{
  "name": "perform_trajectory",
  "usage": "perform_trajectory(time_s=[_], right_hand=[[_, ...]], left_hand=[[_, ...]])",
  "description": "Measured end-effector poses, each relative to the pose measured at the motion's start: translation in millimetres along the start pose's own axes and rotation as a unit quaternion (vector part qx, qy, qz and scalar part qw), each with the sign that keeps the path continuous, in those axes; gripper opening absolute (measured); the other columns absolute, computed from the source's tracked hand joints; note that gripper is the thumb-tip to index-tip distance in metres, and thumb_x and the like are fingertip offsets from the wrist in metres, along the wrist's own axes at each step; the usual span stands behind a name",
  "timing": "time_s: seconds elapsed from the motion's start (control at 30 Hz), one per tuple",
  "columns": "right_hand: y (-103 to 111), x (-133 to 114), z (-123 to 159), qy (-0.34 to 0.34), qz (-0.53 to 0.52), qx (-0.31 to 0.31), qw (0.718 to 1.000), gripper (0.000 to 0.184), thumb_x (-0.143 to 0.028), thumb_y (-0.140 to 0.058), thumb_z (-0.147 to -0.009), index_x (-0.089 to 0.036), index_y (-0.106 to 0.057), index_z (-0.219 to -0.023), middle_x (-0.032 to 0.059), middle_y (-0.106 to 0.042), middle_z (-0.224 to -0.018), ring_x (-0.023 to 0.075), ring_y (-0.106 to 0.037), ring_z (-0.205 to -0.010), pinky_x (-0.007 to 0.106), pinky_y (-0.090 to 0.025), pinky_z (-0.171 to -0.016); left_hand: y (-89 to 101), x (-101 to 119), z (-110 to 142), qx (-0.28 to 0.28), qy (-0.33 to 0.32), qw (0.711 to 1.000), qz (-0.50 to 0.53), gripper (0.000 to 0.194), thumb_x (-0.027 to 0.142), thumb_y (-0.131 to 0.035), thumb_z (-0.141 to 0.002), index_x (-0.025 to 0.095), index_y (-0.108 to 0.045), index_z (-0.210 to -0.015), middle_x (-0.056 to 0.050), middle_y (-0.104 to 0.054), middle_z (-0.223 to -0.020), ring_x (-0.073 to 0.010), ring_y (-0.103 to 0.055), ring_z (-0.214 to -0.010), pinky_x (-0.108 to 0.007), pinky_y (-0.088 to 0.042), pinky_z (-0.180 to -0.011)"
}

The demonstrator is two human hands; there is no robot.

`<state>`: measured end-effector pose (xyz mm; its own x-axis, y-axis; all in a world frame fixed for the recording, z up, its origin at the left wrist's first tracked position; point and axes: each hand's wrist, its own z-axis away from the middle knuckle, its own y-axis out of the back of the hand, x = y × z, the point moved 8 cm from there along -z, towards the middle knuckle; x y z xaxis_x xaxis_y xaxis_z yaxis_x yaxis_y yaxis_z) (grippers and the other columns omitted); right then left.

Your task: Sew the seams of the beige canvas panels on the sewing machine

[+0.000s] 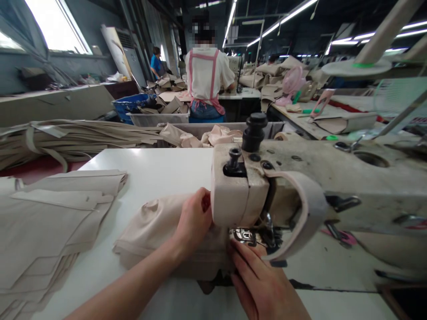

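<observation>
My left hand [193, 218] grips a bunched piece of beige fabric [160, 231] on the white sewing table, right beside the head of an industrial sewing machine [233, 191]. My right hand [258, 280] lies on the fabric's near part, its fingertips close to the metal presser foot [245, 236]. The fabric runs under the machine head, and the needle area is partly hidden by the head and its guard. A stack of flat beige cut pieces [50, 222] lies on the table to the left of my hands.
A bundle of long beige strips [76, 142] lies behind the table, next to a bin of beige pieces [213, 133]. Beyond, a co-worker in a pink apron [207, 75] sits at a table. A blue bin [130, 104] holds more pieces. Cluttered worktables line the right.
</observation>
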<state>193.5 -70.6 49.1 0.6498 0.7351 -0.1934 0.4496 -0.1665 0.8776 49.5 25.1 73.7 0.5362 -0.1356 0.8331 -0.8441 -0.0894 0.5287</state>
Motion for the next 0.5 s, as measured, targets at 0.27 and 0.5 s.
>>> perform_trajectory(time_s=[0.27, 0.5], right_hand=[[23, -3, 12, -0.048, -0.086, 0.016, 0.995, 0.034, -0.005, -0.046, -0.086, -0.017, -0.057, -0.116, 0.0098, -0.068, -0.111, 0.0225, -0.063, -0.108, 0.041, -0.053, -0.097], [10, -13, 13, -0.031, -0.050, 0.066, 0.996, 0.043, -0.006, -0.041, -0.085, -0.011, -0.056, -0.126, 0.0148, -0.065, -0.119, 0.0283, -0.059, -0.108, 0.048, -0.054, -0.094]], left_hand=[[-25.8, 20, 69, -0.200, -0.245, 0.938, -0.144, 0.011, 0.021, -0.056, -0.088, 0.017, -0.066, -0.089, -0.008, -0.065, -0.090, -0.0221, -0.058, -0.085, -0.033, -0.048, -0.075], [-23.3, 32, 68, -0.146, -0.290, 0.936, -0.133, 0.021, 0.021, -0.047, -0.094, 0.019, -0.068, -0.096, -0.005, -0.067, -0.082, -0.0179, -0.059, -0.074, -0.027, -0.046, -0.066]])
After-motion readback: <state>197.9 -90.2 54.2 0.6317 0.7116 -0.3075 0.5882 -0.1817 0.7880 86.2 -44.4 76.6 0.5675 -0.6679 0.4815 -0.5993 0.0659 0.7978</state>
